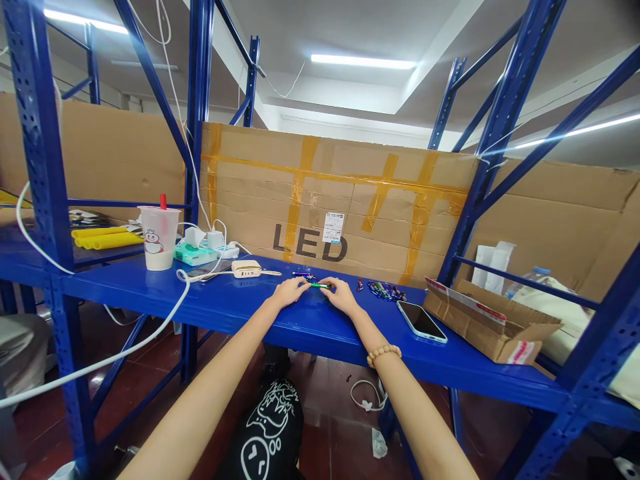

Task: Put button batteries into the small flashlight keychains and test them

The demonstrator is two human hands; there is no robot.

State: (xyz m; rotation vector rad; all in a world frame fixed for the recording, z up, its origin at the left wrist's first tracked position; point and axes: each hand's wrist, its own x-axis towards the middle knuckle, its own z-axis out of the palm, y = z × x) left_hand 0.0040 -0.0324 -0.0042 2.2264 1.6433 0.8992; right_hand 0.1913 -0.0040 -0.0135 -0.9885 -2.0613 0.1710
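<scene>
A small green stick-shaped item [320, 285] lies between my hands on the blue steel shelf top [225, 303]. My left hand [291, 292] and my right hand [341, 295] both reach it, their fingertips at its two ends. It is too small to tell what it is. A little beyond my left hand lie small blue and purple parts [305, 275]. To the right of my right hand is a scattered row of small coloured parts [385, 290]. A smartphone [421, 321] lies face up further right.
A plastic cup with a red straw [159, 237], a white multi-port charger [246, 269], a tissue pack [195, 252] and a white cable [100, 353] are at left. An open cardboard box [485, 320] sits at right. Blue rack uprights flank the shelf, with a large taped carton [330, 193] behind.
</scene>
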